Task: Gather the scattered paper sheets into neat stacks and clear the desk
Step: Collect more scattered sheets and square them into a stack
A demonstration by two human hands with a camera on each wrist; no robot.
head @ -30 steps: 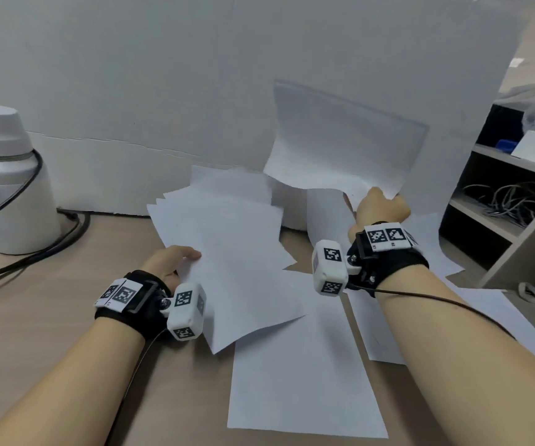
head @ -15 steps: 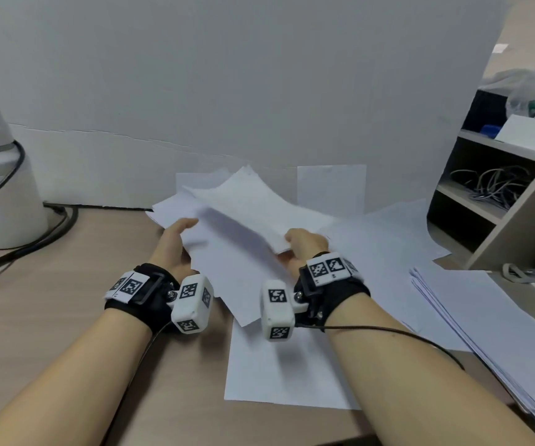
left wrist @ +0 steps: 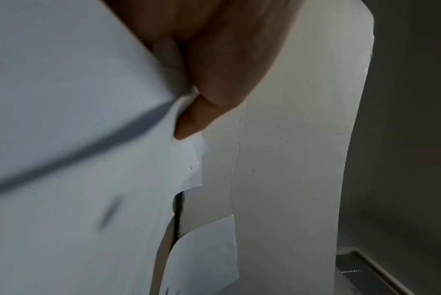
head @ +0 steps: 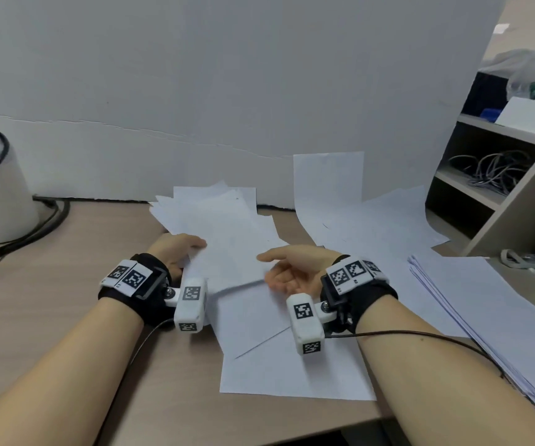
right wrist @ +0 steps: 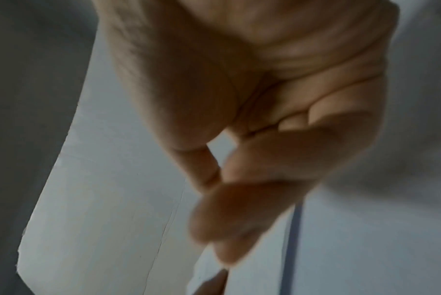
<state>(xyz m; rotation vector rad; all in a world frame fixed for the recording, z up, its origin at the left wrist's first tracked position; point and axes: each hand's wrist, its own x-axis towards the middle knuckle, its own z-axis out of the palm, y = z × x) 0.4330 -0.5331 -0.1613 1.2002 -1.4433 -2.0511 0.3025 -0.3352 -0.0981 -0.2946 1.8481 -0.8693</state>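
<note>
The loose pile of sheets (head: 221, 233) lies at the middle of the frame, fanned and askew, its long axis running from the lower centre up toward the white board (head: 227, 91) behind, directly between the two hands. The left hand (head: 176, 249) grips the pile's left edge, thumb on top and fingers curled under, as the left wrist view confirms with the thumb pressing the paper. The right hand (head: 295, 268) sits at the pile's right edge with palm turned inward and fingers relaxed, just beside the paper; whether it touches is unclear. Both hands are about equally near, so squaring the pile likely calls for pushing the edges inward from both sides.

A single sheet (head: 292, 365) lies under the pile toward lower centre. More scattered sheets (head: 372, 226) spread at right of centre, nearer the right hand, and a squared stack (head: 485, 317) fills the lower right, on the desk (head: 50, 300).
</note>
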